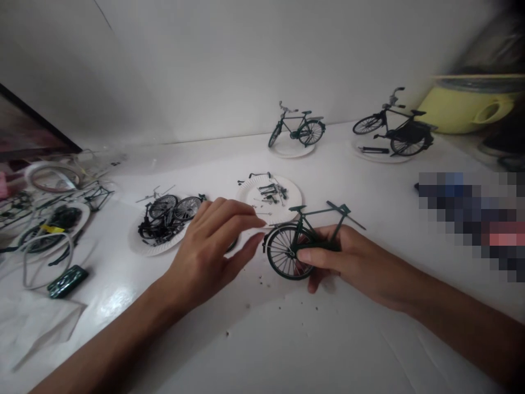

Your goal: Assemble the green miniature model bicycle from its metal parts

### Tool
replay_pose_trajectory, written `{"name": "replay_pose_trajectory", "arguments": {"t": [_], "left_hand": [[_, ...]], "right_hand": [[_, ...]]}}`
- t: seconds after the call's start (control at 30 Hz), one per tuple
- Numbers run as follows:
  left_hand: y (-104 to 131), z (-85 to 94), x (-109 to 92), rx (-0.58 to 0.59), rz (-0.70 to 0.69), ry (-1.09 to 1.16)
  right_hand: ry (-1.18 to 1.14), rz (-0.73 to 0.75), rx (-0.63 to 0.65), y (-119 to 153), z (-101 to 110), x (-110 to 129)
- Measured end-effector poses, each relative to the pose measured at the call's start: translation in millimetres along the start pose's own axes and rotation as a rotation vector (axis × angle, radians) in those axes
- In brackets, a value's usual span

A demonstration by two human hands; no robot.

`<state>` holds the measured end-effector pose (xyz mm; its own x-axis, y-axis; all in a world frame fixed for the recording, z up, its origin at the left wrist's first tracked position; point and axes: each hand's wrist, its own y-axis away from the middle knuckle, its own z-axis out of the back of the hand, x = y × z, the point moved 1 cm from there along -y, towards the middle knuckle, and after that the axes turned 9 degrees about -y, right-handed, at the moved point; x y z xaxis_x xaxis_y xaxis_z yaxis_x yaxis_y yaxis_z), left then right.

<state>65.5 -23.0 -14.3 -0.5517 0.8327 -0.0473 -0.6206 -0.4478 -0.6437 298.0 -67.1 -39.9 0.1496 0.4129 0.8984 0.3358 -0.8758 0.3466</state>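
Note:
A small dark green model bicycle [307, 232] with one spoked rear wheel is held upright by my right hand [338, 254], thumb across the wheel's hub side. No front wheel shows on its fork end. At the rear of the bicycle is my left hand [209, 246], its thumb and index finger apart by a small gap, near the rear rack and mudguard; nothing shows between them. Behind the hands a white paper plate [295, 200] bears small dark and metal parts. Part of a dark round piece is hidden behind my left hand.
Left lies a plate [141, 246] of wheels and black parts; farther left are another plate [84, 216], a white cable [25, 262] and a dark green block [68, 280]. Two model bicycles [309, 131] [404, 131] stand at the back, near a yellow pot [455, 109].

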Motion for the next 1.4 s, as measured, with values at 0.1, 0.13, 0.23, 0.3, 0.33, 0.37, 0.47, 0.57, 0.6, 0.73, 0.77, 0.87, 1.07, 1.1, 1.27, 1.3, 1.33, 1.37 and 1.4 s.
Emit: {"name": "replay_pose_trajectory", "arguments": {"t": [0.1, 0.13, 0.23, 0.3, 0.33, 0.37, 0.47, 0.57, 0.6, 0.73, 0.77, 0.87, 1.07, 1.1, 1.27, 1.3, 1.33, 1.37, 1.4], "left_hand": [[-1.3, -0.2, 20.0, 0.05, 0.071, -0.032], [-1.9, -0.7, 26.7, 0.077, 0.079, -0.044], [-7.6, -4.8, 42.5, 0.211, 0.116, -0.089], [-17.0, -10.9, 47.4, 0.315, 0.077, -0.143], [-23.2, -15.3, 48.2, 0.358, 0.031, -0.18], [-30.3, -20.5, 48.2, 0.392, -0.022, -0.222], [-51.4, -38.5, 45.4, 0.491, -0.153, -0.299], [-65.3, -52.4, 41.4, 0.537, -0.212, -0.345], [-67.6, -55.2, 40.5, 0.548, -0.222, -0.361], [-68.8, -59.0, 41.3, 0.578, -0.212, -0.407], [-68.4, -59.0, 42.4, 0.586, -0.204, -0.411], [-68.3, -58.5, 45.1, 0.607, -0.186, -0.407], [-70.0, -57.5, 41.5, 0.614, -0.178, -0.379], [-70.4, -58.4, 40.3, 0.609, -0.176, -0.373], [-73.5, -68.2, 37.1, 0.572, -0.151, -0.324], [-73.9, -69.3, 37.8, 0.564, -0.138, -0.308], [-74.0, -69.4, 39.1, 0.554, -0.122, -0.291], [-73.5, -68.0, 40.9, 0.543, -0.103, -0.269], [-72.3, -65.1, 43.4, 0.532, -0.081, -0.242]], "right_hand": [[0.022, -0.057, -0.008, 2.2, 4.2, -1.0], [0.027, -0.076, -0.007, 3.3, 5.2, -1.0], [0.033, -0.116, 0.015, 7.4, 6.1, -0.2], [0.048, -0.127, 0.043, 9.8, 5.8, 0.2], [0.054, -0.125, 0.057, 10.6, 5.6, 0.2], [0.057, -0.12, 0.071, 11.1, 5.5, 0.1], [0.062, -0.095, 0.099, 10.6, 5.4, -0.3], [0.073, -0.072, 0.131, 8.9, 4.9, 0.3], [0.075, -0.065, 0.146, 8.8, 4.7, 0.7], [0.077, -0.056, 0.154, 11.0, 4.4, 2.4], [0.073, -0.06, 0.148, 12.0, 4.5, 2.7], [0.062, -0.086, 0.122, 14.2, 4.8, 2.9], [0.083, -0.093, 0.114, 10.8, 8.0, -1.2], [0.087, -0.088, 0.115, 9.9, 8.7, -1.8], [0.117, -0.092, 0.105, 8.4, 8.8, 0.2], [0.117, -0.102, 0.1, 8.6, 8.3, 1.2], [0.113, -0.109, 0.097, 8.8, 7.8, 2.0], [0.105, -0.113, 0.096, 9.0, 7.4, 2.7], [0.093, -0.112, 0.096, 9.1, 7.0, 3.2]]}}
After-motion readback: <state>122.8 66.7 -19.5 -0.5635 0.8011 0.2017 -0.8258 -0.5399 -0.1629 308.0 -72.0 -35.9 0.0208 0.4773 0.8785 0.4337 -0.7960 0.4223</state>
